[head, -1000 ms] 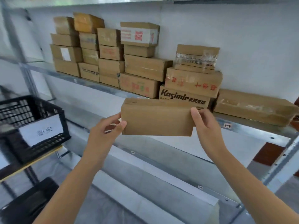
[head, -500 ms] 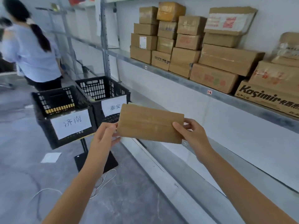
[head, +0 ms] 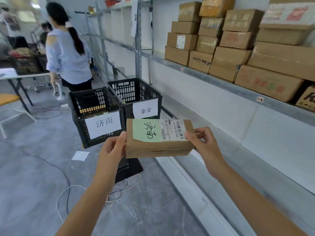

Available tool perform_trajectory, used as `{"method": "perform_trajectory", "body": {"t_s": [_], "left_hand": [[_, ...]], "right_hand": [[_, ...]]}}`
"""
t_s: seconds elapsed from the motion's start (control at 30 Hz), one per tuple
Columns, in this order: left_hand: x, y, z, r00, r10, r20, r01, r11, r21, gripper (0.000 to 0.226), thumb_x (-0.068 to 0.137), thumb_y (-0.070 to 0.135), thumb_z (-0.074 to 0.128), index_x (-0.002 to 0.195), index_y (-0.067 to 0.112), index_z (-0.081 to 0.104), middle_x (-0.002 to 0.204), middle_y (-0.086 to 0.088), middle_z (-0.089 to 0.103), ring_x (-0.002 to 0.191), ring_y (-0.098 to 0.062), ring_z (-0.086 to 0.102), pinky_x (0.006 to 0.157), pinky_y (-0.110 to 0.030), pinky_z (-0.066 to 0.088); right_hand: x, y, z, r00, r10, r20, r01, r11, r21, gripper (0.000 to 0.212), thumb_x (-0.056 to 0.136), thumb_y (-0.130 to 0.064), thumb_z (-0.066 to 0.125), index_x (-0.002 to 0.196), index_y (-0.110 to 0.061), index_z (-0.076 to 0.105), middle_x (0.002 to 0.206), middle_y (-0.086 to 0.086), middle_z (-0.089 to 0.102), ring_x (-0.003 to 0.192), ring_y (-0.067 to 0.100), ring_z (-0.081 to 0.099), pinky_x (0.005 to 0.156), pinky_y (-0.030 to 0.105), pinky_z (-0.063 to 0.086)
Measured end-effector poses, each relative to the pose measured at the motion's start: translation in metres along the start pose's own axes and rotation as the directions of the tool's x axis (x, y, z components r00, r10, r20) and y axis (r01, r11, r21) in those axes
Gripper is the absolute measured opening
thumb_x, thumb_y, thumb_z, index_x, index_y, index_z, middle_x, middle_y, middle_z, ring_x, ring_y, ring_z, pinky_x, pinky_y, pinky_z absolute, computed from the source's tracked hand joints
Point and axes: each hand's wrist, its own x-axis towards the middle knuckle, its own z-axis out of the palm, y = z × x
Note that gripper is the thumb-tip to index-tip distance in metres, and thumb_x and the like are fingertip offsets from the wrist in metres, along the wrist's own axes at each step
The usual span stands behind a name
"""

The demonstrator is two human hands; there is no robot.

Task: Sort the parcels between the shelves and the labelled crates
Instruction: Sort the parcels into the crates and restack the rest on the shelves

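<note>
Both bare forearms reach up from the near edge, the left from the lower left and the right from the lower right, converging toward the middle. The left hand grips the left end of a parcel, its thumb upright against that end and its fingers hidden behind. The right hand grips the right end, thumb laid on the top face near the corner and fingers curled round the far side.

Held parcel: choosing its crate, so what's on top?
On the parcel lie a green note handwritten 济南 and a white barcode label; the thumb of the right hand covers the label's corner.
</note>
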Motion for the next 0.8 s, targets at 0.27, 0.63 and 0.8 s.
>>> {"method": "perform_trajectory", "body": {"t_s": [0.27, 0.63, 0.8], "left_hand": [[0.052, 0.015, 0.015, 0.984, -0.143, 0.102, 0.138, 0.989, 0.056, 0.048, 0.076, 0.058, 0.068, 0.107, 0.021, 0.073, 0.103, 0.002, 0.077, 0.095, -0.013, 0.073, 0.084, -0.026, 0.054], [0.135, 0.005, 0.073, 0.994, -0.067, -0.087, 0.071, 0.997, 0.038, 0.033, 0.085, 0.04, 0.072, 0.117, 0.031, 0.065, 0.1, -0.002, 0.077, 0.094, -0.019, 0.074, 0.079, -0.032, 0.06], [0.159, -0.015, 0.102, 0.974, -0.077, -0.211, 0.076, 0.997, -0.016, 0.055, 0.065, 0.052, 0.076, 0.114, 0.031, 0.061, 0.103, -0.007, 0.075, 0.091, -0.019, 0.074, 0.069, -0.029, 0.06]], "right_hand": [[0.064, 0.021, 0.016, 0.998, 0.047, 0.027, -0.049, 0.998, 0.043, 0.041, 0.081, -0.049, 0.076, 0.11, -0.027, 0.059, 0.103, -0.016, 0.068, 0.091, -0.007, 0.065, 0.073, 0.016, 0.052], [0.162, 0.023, 0.05, 0.943, 0.207, 0.262, -0.26, 0.947, 0.188, 0.039, 0.075, -0.062, 0.066, 0.106, -0.039, 0.061, 0.105, -0.023, 0.07, 0.106, -0.002, 0.06, 0.097, 0.028, 0.044], [0.2, 0.034, 0.065, 0.813, 0.376, 0.444, -0.541, 0.768, 0.342, 0.073, 0.069, -0.045, 0.078, 0.134, -0.021, 0.055, 0.129, 0.008, 0.064, 0.116, 0.024, 0.06, 0.106, 0.042, 0.048]]}}
